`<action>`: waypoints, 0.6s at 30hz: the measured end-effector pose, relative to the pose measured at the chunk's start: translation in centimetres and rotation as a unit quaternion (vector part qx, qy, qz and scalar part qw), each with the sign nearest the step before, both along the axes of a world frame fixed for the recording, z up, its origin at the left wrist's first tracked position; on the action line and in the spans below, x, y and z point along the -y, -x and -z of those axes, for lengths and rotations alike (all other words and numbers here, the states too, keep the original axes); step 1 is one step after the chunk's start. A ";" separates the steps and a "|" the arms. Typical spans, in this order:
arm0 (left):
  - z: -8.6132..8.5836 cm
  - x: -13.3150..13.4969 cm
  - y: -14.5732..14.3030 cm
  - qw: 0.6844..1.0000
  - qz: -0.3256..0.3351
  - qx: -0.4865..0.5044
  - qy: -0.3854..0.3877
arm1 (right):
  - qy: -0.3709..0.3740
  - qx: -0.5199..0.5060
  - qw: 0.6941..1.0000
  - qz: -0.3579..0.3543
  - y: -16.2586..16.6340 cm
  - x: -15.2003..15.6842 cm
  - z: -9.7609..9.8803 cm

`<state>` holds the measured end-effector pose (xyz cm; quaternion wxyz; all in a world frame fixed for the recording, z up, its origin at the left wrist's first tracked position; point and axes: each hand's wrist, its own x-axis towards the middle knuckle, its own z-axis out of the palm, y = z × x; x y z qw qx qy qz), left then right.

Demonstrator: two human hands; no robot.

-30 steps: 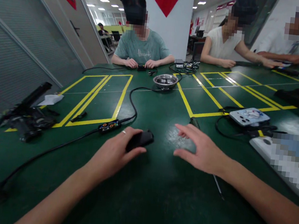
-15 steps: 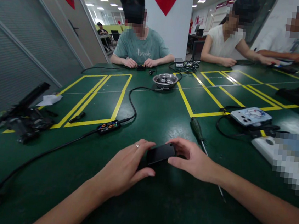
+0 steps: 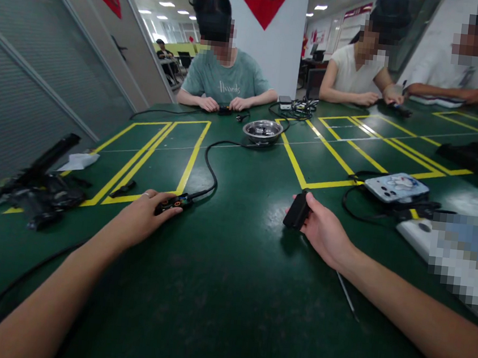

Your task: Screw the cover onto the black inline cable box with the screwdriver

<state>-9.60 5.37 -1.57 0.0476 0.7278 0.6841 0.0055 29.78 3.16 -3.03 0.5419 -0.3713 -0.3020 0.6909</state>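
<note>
My right hand (image 3: 323, 225) grips a small black plastic cover (image 3: 297, 211), held tilted a little above the green table. A screwdriver (image 3: 348, 296) lies beneath that hand; its shaft shows, while its handle is hidden. My left hand (image 3: 146, 215) reaches out to a small open black cable box (image 3: 179, 201), with thumb and fingers on either side of its left part. Coppery round contacts and coloured wires show inside the box. A black cable (image 3: 216, 182) runs from its far end, and another length (image 3: 42, 263) passes under my left forearm.
A metal bowl (image 3: 263, 131) with small parts stands mid-table. Black clamp-like gear (image 3: 45, 193) lies at left. A phone (image 3: 397, 187) and a white device (image 3: 416, 234) lie at right. Yellow tape (image 3: 189, 162) marks the table (image 3: 217, 302). Several people sit around it, one handling a similar small part.
My hands have parted. The left let go of the black cover and moved left onto the cable box. The right carried the cover up and to the right, turning it more upright.
</note>
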 end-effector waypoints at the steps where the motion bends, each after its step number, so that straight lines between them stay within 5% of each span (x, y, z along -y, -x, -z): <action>1: -0.3 0.0 0.0 1.000 0.002 0.005 0.008 | 0.004 -0.002 1.000 0.004 0.0 0.0 -0.1; 7: -2.1 0.6 0.8 0.998 0.006 0.011 0.061 | 0.023 0.025 0.999 0.002 -0.1 0.1 -0.7; 18: -4.4 1.8 -1.6 0.990 -0.087 -0.091 -0.065 | 0.095 -0.034 0.985 -0.138 0.3 -2.2 -1.5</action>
